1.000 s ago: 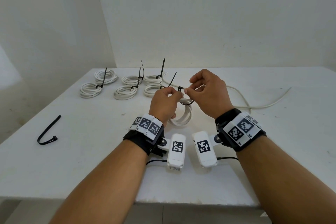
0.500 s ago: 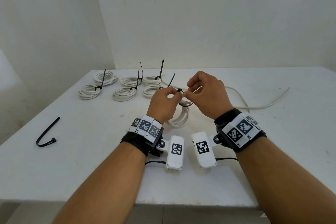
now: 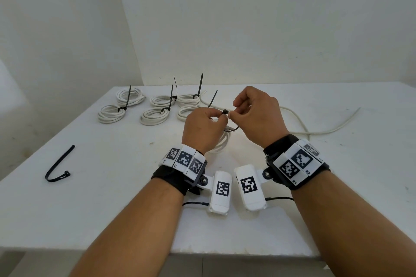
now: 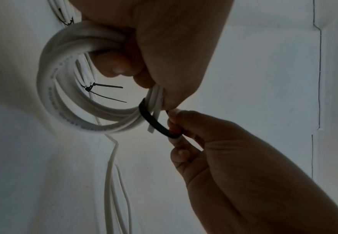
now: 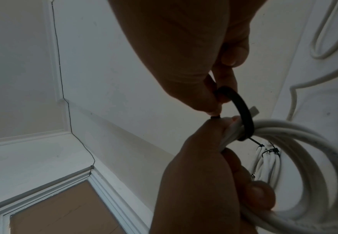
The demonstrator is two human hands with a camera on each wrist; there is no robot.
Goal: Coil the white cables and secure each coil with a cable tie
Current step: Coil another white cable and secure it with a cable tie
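My left hand (image 3: pixel 202 127) grips a white cable coil (image 3: pixel 221 144) above the table; in the left wrist view the coil (image 4: pixel 67 98) hangs from its curled fingers. A black cable tie (image 3: pixel 231 129) loops round the coil's strands, seen as a black tie (image 4: pixel 158 125) in the left wrist view and a black tie (image 5: pixel 242 110) in the right wrist view. My right hand (image 3: pixel 256 114) pinches the tie near its head (image 3: pixel 225 112), thumb and forefinger together. The left thumb and forefinger meet the tie head too.
Several tied white coils (image 3: pixel 155 114) with upright black tie tails lie at the table's back left. A loose white cable (image 3: pixel 315 128) trails off to the right. A spare black cable tie (image 3: pixel 57 165) lies at the left. Table front edge (image 3: pixel 202 254) is near my forearms.
Both hands have stayed together over the coil, shifting only slightly. The tie loop under the hands looks a little smaller.
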